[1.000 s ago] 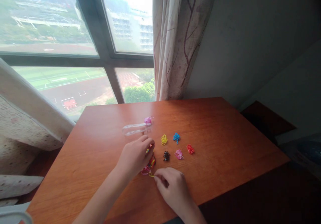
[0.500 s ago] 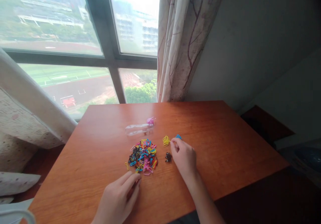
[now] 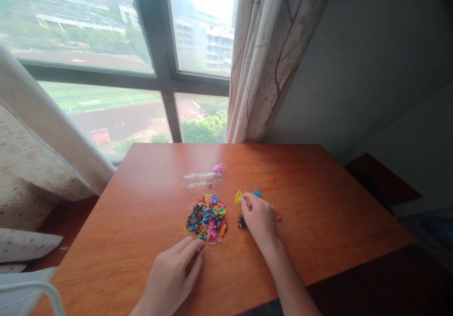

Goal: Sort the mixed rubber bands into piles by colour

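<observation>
A heap of small mixed-colour hair ties [image 3: 207, 217] lies on the wooden table [image 3: 116, 240]. My left hand [image 3: 177, 271] rests at the heap's near edge, thumb and fingers pinched together; whatever is between them is hidden. To the right of the heap, my right hand [image 3: 261, 214] is closed in a pinch beside a small bunch of yellow hair ties [image 3: 239, 197]. What its fingertips hold, if anything, cannot be made out. Around this hand are a black bunch [image 3: 241, 220], a blue bunch [image 3: 257, 193] and a partly covered red bunch [image 3: 278, 214].
Behind the heap lies a clear plastic bottle-like container [image 3: 200, 180] with a pink top [image 3: 218, 168]. A window [image 3: 198, 61] and a patterned curtain [image 3: 264, 70] stand beyond the table's far edge. A white curved rail [image 3: 38, 287] is at the lower left.
The whole view has shifted slightly to the right. My right hand has moved a little nearer the yellow bunch, and the red bunch now shows beside it. My left hand stays near the heap.
</observation>
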Demonstrator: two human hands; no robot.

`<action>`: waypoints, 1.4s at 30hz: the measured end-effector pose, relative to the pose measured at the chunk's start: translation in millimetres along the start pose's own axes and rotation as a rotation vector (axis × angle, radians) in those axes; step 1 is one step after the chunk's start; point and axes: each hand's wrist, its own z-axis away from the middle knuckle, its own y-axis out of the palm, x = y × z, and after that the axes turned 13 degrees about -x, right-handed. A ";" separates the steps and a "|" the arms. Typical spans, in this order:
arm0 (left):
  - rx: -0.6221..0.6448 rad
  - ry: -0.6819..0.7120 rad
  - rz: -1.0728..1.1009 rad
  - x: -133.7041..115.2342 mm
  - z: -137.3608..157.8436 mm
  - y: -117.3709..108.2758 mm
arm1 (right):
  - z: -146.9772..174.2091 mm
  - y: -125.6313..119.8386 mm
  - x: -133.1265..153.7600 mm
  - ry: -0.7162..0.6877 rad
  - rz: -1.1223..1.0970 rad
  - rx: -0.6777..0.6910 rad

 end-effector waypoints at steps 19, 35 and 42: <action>0.072 -0.076 0.023 5.4 0.7 1.8 | 87.4 -16.1 34.5 -0.114 -0.313 0.120; 0.100 -0.084 0.042 5.4 -0.3 2.8 | 89.5 -13.1 30.8 -0.081 -0.410 0.012; 0.080 -0.066 0.037 5.6 -0.2 3.2 | 86.8 -24.0 -10.0 0.002 -0.383 -0.058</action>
